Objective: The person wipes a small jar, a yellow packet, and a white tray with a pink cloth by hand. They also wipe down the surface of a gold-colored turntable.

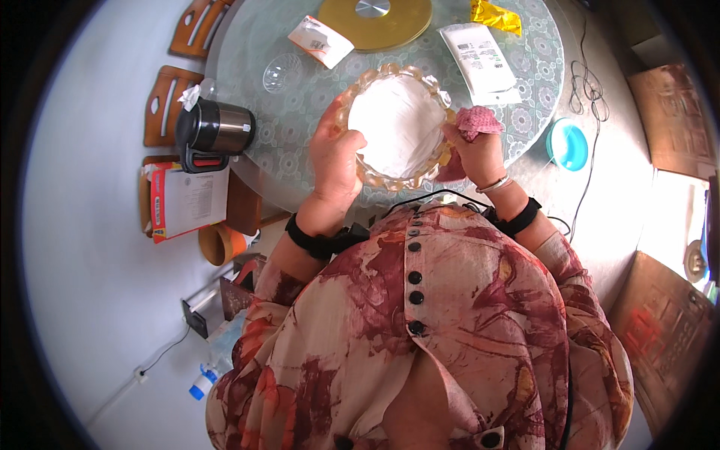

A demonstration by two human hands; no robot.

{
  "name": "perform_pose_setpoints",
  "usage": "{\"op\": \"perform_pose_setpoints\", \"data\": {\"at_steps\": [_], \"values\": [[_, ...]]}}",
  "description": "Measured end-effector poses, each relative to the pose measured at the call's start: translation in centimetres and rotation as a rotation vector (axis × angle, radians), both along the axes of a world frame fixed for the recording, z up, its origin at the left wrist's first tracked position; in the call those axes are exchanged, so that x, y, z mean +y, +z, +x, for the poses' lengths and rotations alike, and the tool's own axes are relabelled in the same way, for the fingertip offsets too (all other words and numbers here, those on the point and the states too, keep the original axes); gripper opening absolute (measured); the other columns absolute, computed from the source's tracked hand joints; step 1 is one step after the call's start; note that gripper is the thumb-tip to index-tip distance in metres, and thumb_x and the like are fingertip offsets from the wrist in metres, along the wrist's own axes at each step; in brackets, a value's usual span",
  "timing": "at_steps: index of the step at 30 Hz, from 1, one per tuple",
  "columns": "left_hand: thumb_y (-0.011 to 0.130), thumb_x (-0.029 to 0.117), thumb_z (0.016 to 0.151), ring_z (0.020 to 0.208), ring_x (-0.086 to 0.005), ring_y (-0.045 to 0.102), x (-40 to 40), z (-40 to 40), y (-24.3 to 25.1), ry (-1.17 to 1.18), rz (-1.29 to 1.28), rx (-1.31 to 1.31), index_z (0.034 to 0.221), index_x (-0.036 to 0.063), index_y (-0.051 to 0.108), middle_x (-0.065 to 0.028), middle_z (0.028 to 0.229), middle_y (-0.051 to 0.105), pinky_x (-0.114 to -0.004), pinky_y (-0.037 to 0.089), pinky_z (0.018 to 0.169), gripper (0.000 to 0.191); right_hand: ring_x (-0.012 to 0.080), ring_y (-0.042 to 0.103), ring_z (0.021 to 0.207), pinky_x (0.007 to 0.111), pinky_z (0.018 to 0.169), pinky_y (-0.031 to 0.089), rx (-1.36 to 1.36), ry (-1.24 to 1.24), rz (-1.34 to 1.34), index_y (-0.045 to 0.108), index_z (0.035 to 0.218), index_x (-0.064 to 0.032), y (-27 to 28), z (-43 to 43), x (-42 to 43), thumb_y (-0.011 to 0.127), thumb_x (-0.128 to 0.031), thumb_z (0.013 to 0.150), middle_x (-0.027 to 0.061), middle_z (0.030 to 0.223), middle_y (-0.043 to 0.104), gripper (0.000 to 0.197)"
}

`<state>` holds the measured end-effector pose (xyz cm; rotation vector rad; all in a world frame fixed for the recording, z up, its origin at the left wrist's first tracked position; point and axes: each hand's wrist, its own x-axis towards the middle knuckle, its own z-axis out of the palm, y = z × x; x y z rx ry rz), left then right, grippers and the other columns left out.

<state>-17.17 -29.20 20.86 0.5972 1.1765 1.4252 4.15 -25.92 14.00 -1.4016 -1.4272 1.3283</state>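
In front of me, over the near part of the table, is a round dish (388,181) with a scalloped, amber-tinted rim. Its inside looks bright white; I cannot tell whether that is a lining or contents. My left hand (336,163) grips the dish's left side, thumb over the rim and fingers behind. A pink textured cloth (478,121) is bunched in my right hand (478,154) at the dish's right rim. More of the cloth hangs below that hand, partly hidden by the dish.
The round table (287,140) has a patterned cover and a golden turntable (388,28). On it are a clear glass bowl (282,73), a tissue pack (320,42), a white packet (478,59) and a yellow wrapper (495,17). A kettle (225,128) stands left; a turquoise basin (568,144) sits right.
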Motion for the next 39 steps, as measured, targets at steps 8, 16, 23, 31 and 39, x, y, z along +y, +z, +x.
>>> {"op": "perform_pose_setpoints", "data": {"at_steps": [8,16,23,31,39], "values": [[0.046,-0.008,0.071,0.096,-0.0160,0.059,0.5,-0.5,-0.7,0.018,0.048,-0.062,0.132,-0.0039,0.042,-0.0082,0.110,0.059,-0.027,0.049,0.080,0.061,0.0140,0.051,0.074,0.030,0.069,0.045,0.063,0.006,0.050,0.062,0.094,-0.0006,-0.3,0.0,-0.1,0.068,-0.030,0.086,0.0061,0.082,0.061,0.031],[0.047,-0.008,0.071,0.101,-0.0163,0.057,1.3,0.7,-0.4,0.114,0.173,0.015,0.133,-0.0037,0.041,-0.0095,0.117,0.057,-0.027,0.048,0.084,0.062,0.0108,0.055,0.066,0.027,0.061,0.046,0.368,-0.111,0.048,0.061,0.084,-0.0001,-0.1,-1.4,1.0,0.069,-0.010,0.083,0.0041,0.074,0.062,0.013],[0.048,-0.007,0.070,0.102,-0.0154,0.057,1.3,0.5,-0.6,0.105,0.210,-0.025,0.133,-0.0030,0.042,-0.0079,0.117,0.056,-0.027,0.047,0.085,0.063,0.0084,0.051,0.058,0.026,0.054,0.044,0.274,-0.127,0.104,0.059,0.079,-0.0029,0.5,-1.3,-0.3,0.071,-0.010,0.082,0.0011,0.069,0.058,0.015],[0.044,-0.011,0.069,0.105,-0.0151,0.055,0.5,0.8,-1.4,0.191,0.217,0.033,0.131,-0.0024,0.042,-0.0066,0.116,0.056,-0.026,0.045,0.090,0.063,0.0098,0.053,0.070,0.027,0.062,0.046,0.311,-0.100,-0.150,0.061,0.085,-0.0003,0.2,-2.7,-1.6,0.068,-0.013,0.085,0.0023,0.077,0.060,0.015],[0.046,-0.005,0.067,0.101,-0.0227,0.057,3.5,-0.7,-4.1,0.077,0.008,-0.127,0.124,-0.0016,0.048,-0.0100,0.110,0.057,-0.035,0.048,0.088,0.057,0.0135,0.061,0.065,0.028,0.061,0.048,0.302,-0.199,-0.245,0.060,0.078,0.0002,0.1,-1.8,-1.0,0.070,-0.009,0.082,0.0061,0.073,0.066,0.013]]}}
